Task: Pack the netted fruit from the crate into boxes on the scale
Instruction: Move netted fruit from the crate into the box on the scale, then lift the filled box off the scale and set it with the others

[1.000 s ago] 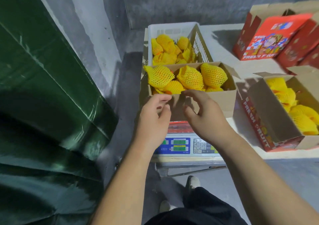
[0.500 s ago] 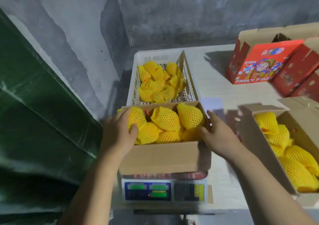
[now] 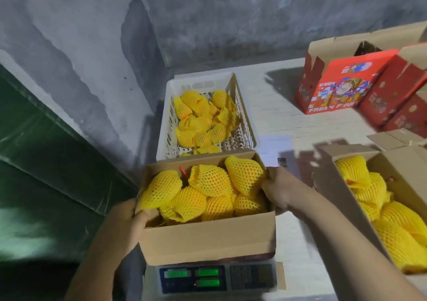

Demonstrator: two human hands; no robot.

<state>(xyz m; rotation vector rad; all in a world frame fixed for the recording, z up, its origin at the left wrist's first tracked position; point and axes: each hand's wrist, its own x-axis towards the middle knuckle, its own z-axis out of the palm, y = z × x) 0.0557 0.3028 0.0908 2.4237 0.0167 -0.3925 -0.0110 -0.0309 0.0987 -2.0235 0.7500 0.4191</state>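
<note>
The box (image 3: 208,236) of netted fruit (image 3: 208,192) sits on the scale (image 3: 208,277), between both hands. The left hand (image 3: 129,222) grips its near left rim; the right hand (image 3: 277,192) grips its right wall. Judged step: lifting off. Keep it level, supporting the weight from below. The crate (image 3: 242,115) beyond the hands still holds fruit.

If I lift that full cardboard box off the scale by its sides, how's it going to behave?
The cardboard box probably feels heavy: netted fruit is heaped above its rim. Its thin walls may bow where the left hand and right hand grip. The topmost fruit could roll out if it tilts.
</note>
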